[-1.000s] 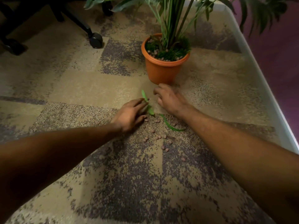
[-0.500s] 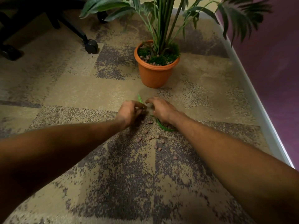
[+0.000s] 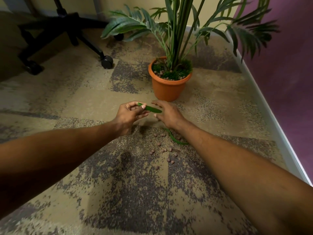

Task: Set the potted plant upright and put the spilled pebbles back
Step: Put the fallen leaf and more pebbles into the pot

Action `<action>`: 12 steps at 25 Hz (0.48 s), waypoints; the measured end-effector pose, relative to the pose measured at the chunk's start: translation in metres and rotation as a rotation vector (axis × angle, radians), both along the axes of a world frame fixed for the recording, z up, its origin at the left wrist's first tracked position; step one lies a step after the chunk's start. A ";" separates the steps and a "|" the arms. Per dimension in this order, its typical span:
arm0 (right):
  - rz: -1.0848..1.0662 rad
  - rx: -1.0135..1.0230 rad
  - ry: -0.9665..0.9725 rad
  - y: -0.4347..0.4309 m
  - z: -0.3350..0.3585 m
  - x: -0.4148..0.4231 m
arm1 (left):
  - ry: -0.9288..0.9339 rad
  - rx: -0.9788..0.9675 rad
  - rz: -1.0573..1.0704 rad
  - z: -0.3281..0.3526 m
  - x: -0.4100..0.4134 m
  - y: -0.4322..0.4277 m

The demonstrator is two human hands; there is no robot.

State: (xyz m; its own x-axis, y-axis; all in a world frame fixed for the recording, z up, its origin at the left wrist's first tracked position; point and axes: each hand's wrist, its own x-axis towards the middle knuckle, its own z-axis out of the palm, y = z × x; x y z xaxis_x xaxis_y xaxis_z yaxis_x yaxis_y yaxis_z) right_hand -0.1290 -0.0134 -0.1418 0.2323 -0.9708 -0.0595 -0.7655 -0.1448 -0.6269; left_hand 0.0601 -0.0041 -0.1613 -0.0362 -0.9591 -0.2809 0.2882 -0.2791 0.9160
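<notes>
The left hand [image 3: 130,114] has lifted a fallen leaf [image 3: 149,108] off the carpet, grip pinched on it; the right hand [image 3: 167,114] spreads empty beside. Beyond stands the potted plant [image 3: 169,85] upright; pebbles [image 3: 162,150] lie below, uncollected.

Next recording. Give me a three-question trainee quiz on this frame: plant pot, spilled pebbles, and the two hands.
1. True or false: the orange pot lies on its side.
2. What does the left hand pinch? A) a pebble B) a green leaf C) nothing
3. Fill in: the spilled pebbles lie on the ____, nearer the camera than the pot.

Key
1. False: it stands upright on the carpet.
2. B: the green leaf sits between thumb and fingers; the right hand is open beside it, holding nothing. A second leaf lies among the pebbles.
3. carpet
</notes>
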 end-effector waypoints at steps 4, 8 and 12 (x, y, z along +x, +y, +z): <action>-0.020 -0.061 0.014 -0.003 0.006 0.011 | 0.034 -0.001 0.000 0.003 0.005 -0.001; -0.116 -0.200 -0.101 -0.007 0.023 0.010 | -0.171 -0.053 0.040 -0.004 0.012 -0.003; -0.147 -0.389 -0.098 -0.027 0.049 0.008 | -0.723 -0.169 -0.074 -0.023 0.024 -0.002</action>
